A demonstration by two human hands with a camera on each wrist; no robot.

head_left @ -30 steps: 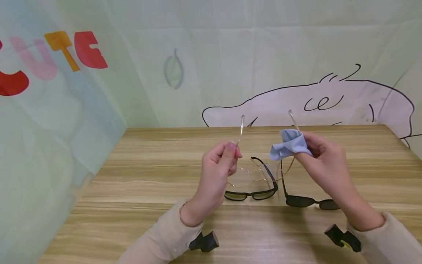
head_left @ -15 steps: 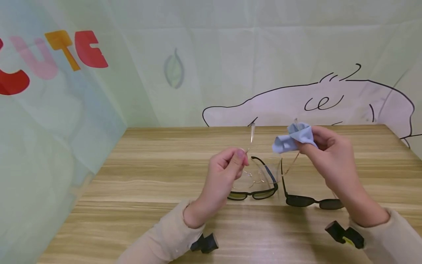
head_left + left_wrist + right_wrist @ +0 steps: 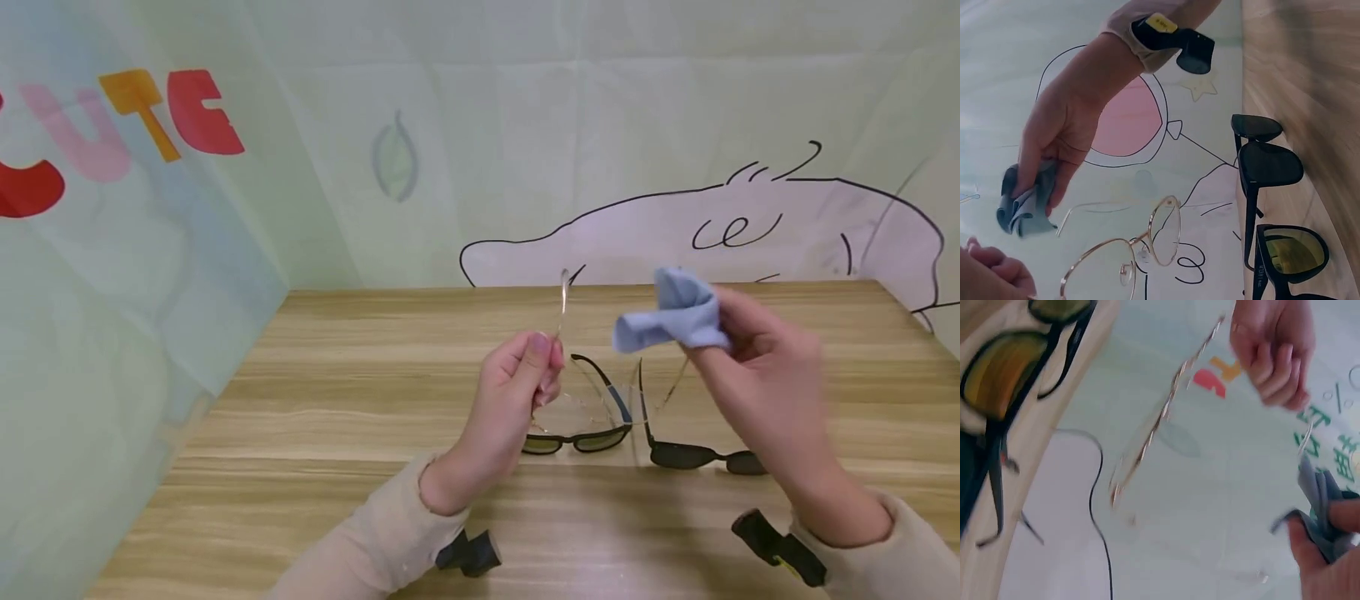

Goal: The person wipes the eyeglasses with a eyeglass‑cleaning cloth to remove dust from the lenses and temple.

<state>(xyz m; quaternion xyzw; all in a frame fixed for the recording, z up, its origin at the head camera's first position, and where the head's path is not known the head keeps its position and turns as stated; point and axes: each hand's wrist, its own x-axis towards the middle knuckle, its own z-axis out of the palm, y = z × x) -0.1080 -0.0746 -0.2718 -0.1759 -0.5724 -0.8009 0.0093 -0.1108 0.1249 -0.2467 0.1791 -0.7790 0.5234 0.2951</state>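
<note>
My left hand (image 3: 513,392) pinches one temple arm of a pair of thin gold wire-rimmed eyeglasses (image 3: 1140,237), whose clear tip points up past the fingers. The frame hangs in the air above the table with its round lenses facing away. In my right hand (image 3: 772,383) is a folded light-blue cloth (image 3: 686,315), gripped between thumb and fingers. The cloth overlaps the end of the other temple arm in the head view. In the left wrist view, that arm's tip lies right at the cloth's lower edge.
Beneath the eyeglasses, black-framed glasses with greenish-yellow lenses (image 3: 542,445) lie on the wooden table (image 3: 337,417). Black sunglasses (image 3: 682,456) lie to their right, partly behind my right forearm. A printed fabric backdrop (image 3: 480,125) rises behind the table.
My right hand with the cloth has moved outward to the right, along the temple arm toward its tip. My left hand has shifted slightly right, still pinching the other arm.
</note>
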